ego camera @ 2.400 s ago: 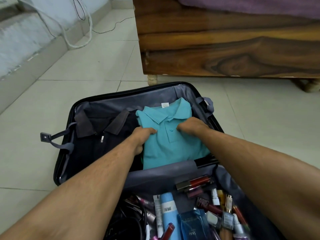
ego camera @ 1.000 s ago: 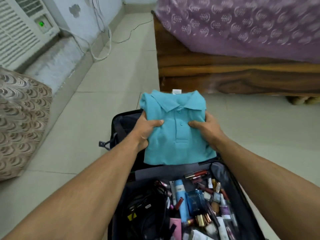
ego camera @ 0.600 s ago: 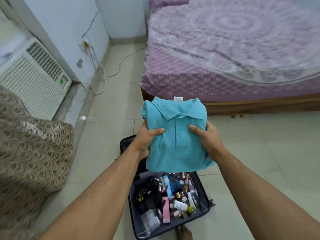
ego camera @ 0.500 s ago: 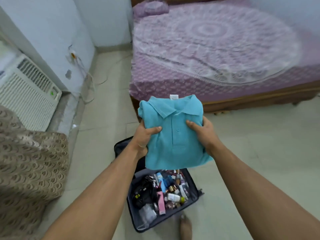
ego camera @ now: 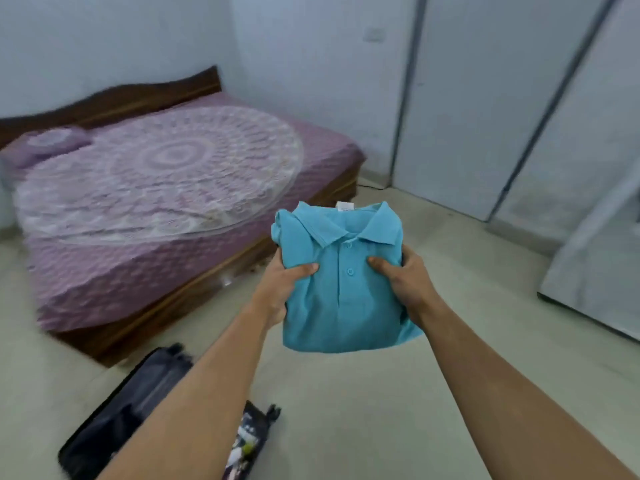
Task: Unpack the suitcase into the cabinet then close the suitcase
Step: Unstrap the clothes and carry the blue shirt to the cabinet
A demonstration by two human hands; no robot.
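Observation:
A folded teal polo shirt (ego camera: 343, 299) is held up in front of me at mid-height. My left hand (ego camera: 280, 285) grips its left edge with the thumb on top. My right hand (ego camera: 403, 278) grips its right edge the same way. The open black suitcase (ego camera: 117, 414) lies on the floor at the lower left, partly hidden by my left forearm; a few small items show in its near half. Pale cabinet doors (ego camera: 485, 109) stand along the right wall, and one panel (ego camera: 595, 271) at the far right appears swung open.
A low wooden bed (ego camera: 162, 188) with a purple patterned cover fills the left and middle of the room. Beige tiled floor (ego camera: 381, 403) stretches between the suitcase, the bed and the cabinet doors.
I have lifted the teal shirt out of the suitcase and the view has swung right, from the suitcase and bed toward the cabinet doors. Both hands keep the same hold.

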